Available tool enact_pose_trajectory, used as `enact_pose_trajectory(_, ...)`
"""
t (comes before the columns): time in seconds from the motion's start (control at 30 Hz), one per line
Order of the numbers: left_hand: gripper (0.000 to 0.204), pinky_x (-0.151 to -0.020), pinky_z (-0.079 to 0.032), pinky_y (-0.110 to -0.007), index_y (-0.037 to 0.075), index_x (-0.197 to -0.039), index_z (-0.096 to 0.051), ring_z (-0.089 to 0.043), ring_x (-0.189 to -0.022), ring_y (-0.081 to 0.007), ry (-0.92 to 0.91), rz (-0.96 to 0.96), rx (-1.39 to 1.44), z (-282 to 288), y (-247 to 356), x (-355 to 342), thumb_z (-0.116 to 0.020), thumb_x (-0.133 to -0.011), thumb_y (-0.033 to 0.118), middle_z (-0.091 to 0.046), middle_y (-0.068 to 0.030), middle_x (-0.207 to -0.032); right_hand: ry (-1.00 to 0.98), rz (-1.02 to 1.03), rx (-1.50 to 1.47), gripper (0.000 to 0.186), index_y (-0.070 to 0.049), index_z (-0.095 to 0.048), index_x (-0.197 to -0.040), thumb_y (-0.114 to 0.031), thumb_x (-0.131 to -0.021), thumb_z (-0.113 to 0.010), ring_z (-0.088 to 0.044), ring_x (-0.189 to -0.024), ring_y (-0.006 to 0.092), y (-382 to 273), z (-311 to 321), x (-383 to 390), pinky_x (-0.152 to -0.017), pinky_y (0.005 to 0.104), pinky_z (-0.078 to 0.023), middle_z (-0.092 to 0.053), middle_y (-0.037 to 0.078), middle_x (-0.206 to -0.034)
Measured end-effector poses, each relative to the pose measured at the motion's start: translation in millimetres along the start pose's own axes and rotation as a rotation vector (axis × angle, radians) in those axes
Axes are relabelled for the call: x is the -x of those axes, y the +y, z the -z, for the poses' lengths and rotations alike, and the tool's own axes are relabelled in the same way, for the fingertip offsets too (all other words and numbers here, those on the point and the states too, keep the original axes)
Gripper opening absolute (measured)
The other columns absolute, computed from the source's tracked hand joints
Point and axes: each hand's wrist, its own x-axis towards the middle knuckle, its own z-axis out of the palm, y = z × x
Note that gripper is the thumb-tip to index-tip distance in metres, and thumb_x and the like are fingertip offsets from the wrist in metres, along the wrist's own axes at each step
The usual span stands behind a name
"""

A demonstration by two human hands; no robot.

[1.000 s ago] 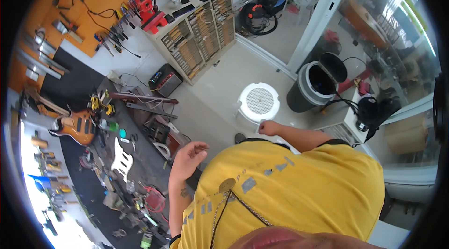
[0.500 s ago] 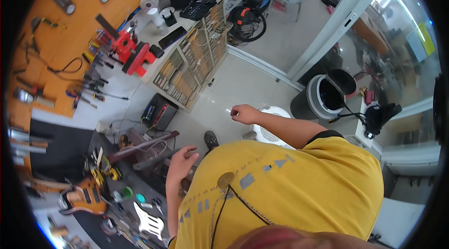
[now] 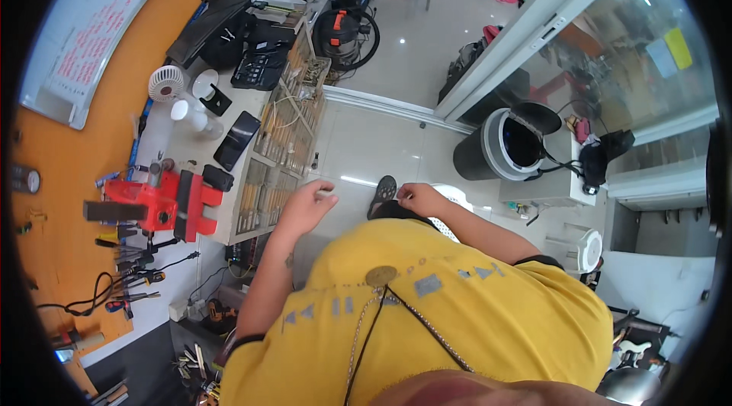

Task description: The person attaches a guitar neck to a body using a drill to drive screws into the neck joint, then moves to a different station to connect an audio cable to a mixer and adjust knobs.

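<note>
My left hand (image 3: 308, 203) hangs open with bent fingers beside the drawer cabinet (image 3: 256, 200), holding nothing I can see. My right hand (image 3: 415, 197) is curled closed in front of my body, just above a dark clog (image 3: 381, 194) on my foot; whatever is inside, if anything, is hidden. A white perforated stool (image 3: 450, 197) is partly hidden behind my right arm. On the cabinet top, left of my left hand, are a red vise (image 3: 164, 206), a black phone (image 3: 236, 142), a small white fan (image 3: 165, 83) and a black open case (image 3: 259, 63).
An orange tool board (image 3: 80, 162) with a whiteboard (image 3: 95, 25) runs along the left. Ahead are a door track (image 3: 377, 99) and a vacuum (image 3: 339, 36) with its hose. A grey bin (image 3: 476, 154) stands right of me by a low white cabinet (image 3: 568, 186) and glass door.
The view has swung toward the cabinet, with the guitar bench leaving at lower left and the doorway now ahead. My left hand has risen and reached forward beside the cabinet.
</note>
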Motion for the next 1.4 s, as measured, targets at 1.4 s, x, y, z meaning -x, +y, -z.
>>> enact_pose_trajectory(1.4,0.027,-0.071,-0.049,-0.026,0.001,-0.11,-0.069,-0.063,-0.078,-0.011,-0.451,0.048,0.307,73,255,-1045,-0.071,-0.096,0.023,-0.069,-0.0034,-0.089,0.611,-0.316,-0.99,0.017,-0.004,-0.068,-0.107,-0.017,-0.096,-0.063,-0.065,-0.077,0.0124,253,775,-609,-0.063,0.0252,-0.049,-0.069,0.003,-0.091)
